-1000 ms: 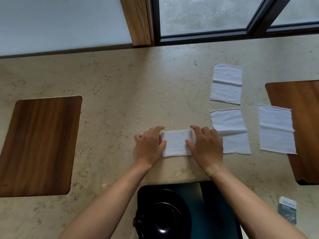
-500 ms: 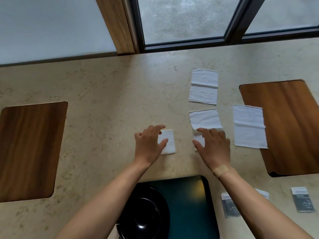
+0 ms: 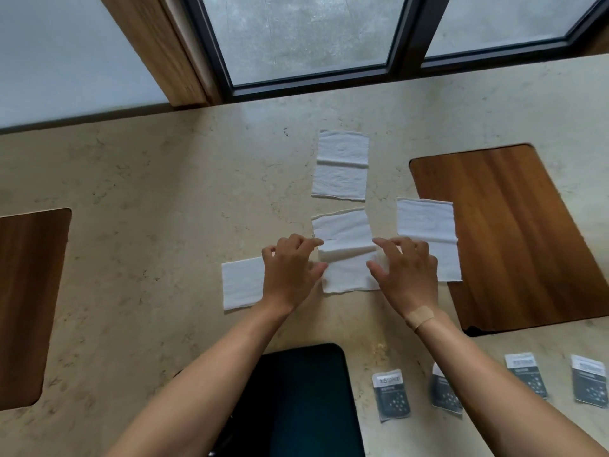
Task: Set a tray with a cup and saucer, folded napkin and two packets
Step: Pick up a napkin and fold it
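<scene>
A white napkin (image 3: 346, 268) with a raised crease across its middle lies flat on the marble counter between my hands. My left hand (image 3: 290, 275) touches its left edge and my right hand (image 3: 407, 275) its right edge, fingers spread on both. A smaller folded napkin (image 3: 240, 285) lies just left of my left hand, partly under it. The dark tray (image 3: 306, 390) sits at the near edge between my forearms. Several grey packets (image 3: 392, 395) lie to its right, one partly hidden by my right arm. No cup or saucer shows.
Two more unfolded napkins lie on the counter, one farther back (image 3: 341, 166) and one on the right (image 3: 426, 232) overlapping a wooden inlay (image 3: 514, 232). Another wooden inlay (image 3: 23, 308) is at the left. A window frame runs along the back.
Both hands left the folded napkin, which now lies at the left, and moved right onto the creased napkin. The view swung right, bringing several packets into sight.
</scene>
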`<state>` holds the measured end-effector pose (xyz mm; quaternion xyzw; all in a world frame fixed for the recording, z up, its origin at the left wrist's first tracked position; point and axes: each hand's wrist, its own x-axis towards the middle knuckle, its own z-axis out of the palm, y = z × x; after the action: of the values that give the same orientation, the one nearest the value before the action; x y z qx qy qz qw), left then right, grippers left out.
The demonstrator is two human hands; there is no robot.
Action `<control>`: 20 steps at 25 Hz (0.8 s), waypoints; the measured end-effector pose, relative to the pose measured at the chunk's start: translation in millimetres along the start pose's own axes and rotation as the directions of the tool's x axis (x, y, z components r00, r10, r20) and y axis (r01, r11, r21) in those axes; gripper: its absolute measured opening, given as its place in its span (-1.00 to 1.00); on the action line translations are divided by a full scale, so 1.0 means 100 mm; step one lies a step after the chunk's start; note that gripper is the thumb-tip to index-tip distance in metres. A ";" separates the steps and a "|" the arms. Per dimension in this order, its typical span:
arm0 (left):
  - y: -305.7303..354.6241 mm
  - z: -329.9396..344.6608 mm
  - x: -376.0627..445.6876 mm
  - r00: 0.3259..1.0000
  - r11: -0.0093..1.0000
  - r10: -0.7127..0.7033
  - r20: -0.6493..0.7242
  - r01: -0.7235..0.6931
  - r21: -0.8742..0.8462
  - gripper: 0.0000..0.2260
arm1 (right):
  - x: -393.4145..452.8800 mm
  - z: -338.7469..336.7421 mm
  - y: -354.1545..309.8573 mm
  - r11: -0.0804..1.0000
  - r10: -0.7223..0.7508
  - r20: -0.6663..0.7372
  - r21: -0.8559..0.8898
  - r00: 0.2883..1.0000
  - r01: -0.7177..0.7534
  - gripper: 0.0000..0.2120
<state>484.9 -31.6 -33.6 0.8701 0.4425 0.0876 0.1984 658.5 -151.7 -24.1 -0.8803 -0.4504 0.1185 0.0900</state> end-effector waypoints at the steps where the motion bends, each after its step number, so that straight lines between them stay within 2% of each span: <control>1: 0.03 0.03 0.03 1.000 1.000 0.002 0.004 -0.002 0.010 -0.66 | 0.03 0.00 0.03 1.000 -0.012 -0.001 -0.005 1.000 0.012 -0.59; 10: 0.07 0.15 0.14 1.000 1.000 -0.002 -0.013 0.002 0.009 -0.84 | 0.18 0.07 0.08 0.994 -0.102 -0.051 0.026 0.994 0.103 -0.69; 20: 0.06 0.18 0.17 1.000 1.000 0.005 -0.009 -0.006 -0.022 -0.97 | 0.25 0.10 0.04 0.994 -0.084 -0.104 0.054 0.991 0.090 -0.89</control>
<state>505.6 -25.9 -48.0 0.8687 0.4399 0.0968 0.2059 673.1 -132.8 -37.9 -0.8616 -0.4797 0.0829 0.1437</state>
